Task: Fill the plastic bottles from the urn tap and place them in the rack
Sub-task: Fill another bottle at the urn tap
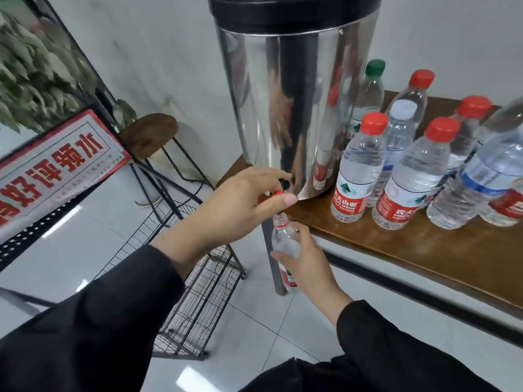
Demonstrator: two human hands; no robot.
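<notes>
Bottles are the business here, and the one being filled, an uncapped plastic bottle [284,244], hangs just below the urn tap [283,188] at the front foot of the steel urn [294,108]. In the head view, the only one, the right hand [305,267] wraps its fingers round the bottle's body, holding it upright with the open neck directly under the spout, clear of the table edge, so that water can fall straight in. The left hand [240,205] lies over the tap, fingers and thumb curled about its black and red lever, seemingly to work the valve; whether water is running I cannot tell.

Right of the urn, on the wooden table [396,244], stands a cluster of capped bottles [402,154], most red-topped, one green [375,67] at the back beside the urn wall. They crowd the table but leave the tap free. Below and left of the urn, on the tiled floor, sits the black wire rack [198,278], no bottles seen in it. A wooden stool [150,134] stands left of the urn, a red-lettered sign [56,165] farther left. The left forearm crosses above the rack, so the filled bottle must likely travel round it.
</notes>
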